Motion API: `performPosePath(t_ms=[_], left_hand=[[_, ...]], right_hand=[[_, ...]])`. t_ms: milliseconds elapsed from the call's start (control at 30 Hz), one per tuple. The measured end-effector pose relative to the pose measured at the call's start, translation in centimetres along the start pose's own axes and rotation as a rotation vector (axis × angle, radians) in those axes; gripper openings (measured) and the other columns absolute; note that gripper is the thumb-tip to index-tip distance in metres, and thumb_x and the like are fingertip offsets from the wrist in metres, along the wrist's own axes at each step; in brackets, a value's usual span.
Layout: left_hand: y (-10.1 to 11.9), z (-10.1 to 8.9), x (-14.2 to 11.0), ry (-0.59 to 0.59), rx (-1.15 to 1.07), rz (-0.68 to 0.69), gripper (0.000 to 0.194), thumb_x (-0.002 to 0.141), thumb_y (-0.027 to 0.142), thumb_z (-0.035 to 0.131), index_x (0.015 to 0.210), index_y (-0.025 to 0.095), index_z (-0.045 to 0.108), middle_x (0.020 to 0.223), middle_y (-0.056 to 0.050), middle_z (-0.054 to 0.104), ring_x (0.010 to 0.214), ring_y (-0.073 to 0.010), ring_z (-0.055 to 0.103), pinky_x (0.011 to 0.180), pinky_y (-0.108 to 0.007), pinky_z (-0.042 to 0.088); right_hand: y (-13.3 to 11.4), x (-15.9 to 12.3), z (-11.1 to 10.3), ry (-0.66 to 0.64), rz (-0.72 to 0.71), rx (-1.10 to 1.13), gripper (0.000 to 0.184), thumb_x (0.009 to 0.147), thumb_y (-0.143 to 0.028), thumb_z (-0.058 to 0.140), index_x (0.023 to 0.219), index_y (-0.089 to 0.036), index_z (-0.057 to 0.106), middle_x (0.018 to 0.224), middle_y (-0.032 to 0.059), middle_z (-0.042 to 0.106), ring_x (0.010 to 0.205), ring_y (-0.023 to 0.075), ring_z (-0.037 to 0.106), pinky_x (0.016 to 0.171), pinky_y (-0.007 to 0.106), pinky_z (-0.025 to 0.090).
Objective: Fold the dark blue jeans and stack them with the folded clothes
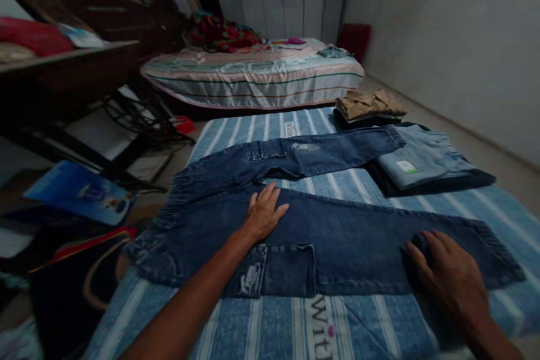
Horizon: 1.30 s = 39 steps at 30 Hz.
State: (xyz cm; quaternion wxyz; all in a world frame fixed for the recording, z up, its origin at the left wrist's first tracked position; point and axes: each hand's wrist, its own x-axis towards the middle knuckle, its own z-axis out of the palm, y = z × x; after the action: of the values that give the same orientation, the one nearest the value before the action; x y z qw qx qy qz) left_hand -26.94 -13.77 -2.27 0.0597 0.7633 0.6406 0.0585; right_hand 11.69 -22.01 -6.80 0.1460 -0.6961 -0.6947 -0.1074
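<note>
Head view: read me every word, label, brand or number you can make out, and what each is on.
"Wit", the next letter cut off by the picture's bottom edge: large, sideways, on the striped cloth.
"With", small and sideways: far end of the same cloth.
White print on the dark jeans: too blurred to read.
Label on the light blue garment: too small to read.
Any lettering on the blue packet: too blurred to read.

Home bedroom: bed [253,80] in striped sheet, bright blanket [230,34]; dim left, probably treadle sewing table [110,49].
</note>
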Motion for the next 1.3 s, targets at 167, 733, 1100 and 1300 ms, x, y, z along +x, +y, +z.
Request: performPosePath(t_ms=[167,733,1100,1300], left_hand=[[-1.1,-0.7,-1.6,0.072,-0.008,-0.040,0.039,0.091,0.038,0.046,0.119,0.012,0.055,0.142,-0.016,0.043,0.133,-0.0256,0.036,0.109,-0.045,0.030],[-2.5,0.2,-3.4,-0.059,-0.056,-0.127,0.059,0.092,0.047,0.037,0.141,0.014,0.035,0.152,-0.014,0.027,0.141,-0.0258,0.019,0.113,-0.055,0.014],[-3.6,0.3,-6.1,0.136,-0.190,-0.057,0.043,0.089,0.020,0.043,0.132,0.019,0.047,0.130,-0.010,0.056,0.125,-0.0232,0.047,0.108,-0.039,0.035],[-3.4,0.5,-6.5,0.140,-0.191,-0.099,0.053,0.088,0.026,0.049,0.139,0.019,0.036,0.145,-0.009,0.040,0.136,-0.0229,0.031,0.113,-0.046,0.025]], right_hand=[[-7.6,0.6,0.5,-0.011,-0.270,0.247,0.042,0.091,-0.047,0.032,0.110,-0.019,0.057,0.115,0.0125,0.063,0.109,0.0273,0.057,0.099,0.050,0.037],[-22.4,3.7,-4.3,-0.192,-0.634,0.701,0.025,0.092,-0.030,0.040,0.101,-0.023,0.063,0.102,0.0070,0.067,0.093,0.0198,0.062,0.088,0.034,0.046],[-34.5,12.2,-0.4,-0.574,-0.569,0.901,0.022,0.086,-0.022,0.046,0.085,-0.021,0.069,0.084,0.0008,0.071,0.079,0.0152,0.064,0.069,0.021,0.043],[-34.7,14.4,3.0,-0.565,-0.349,0.874,0.024,0.085,-0.025,0.048,0.092,-0.019,0.069,0.088,0.0026,0.071,0.082,0.0161,0.064,0.072,0.023,0.045]])
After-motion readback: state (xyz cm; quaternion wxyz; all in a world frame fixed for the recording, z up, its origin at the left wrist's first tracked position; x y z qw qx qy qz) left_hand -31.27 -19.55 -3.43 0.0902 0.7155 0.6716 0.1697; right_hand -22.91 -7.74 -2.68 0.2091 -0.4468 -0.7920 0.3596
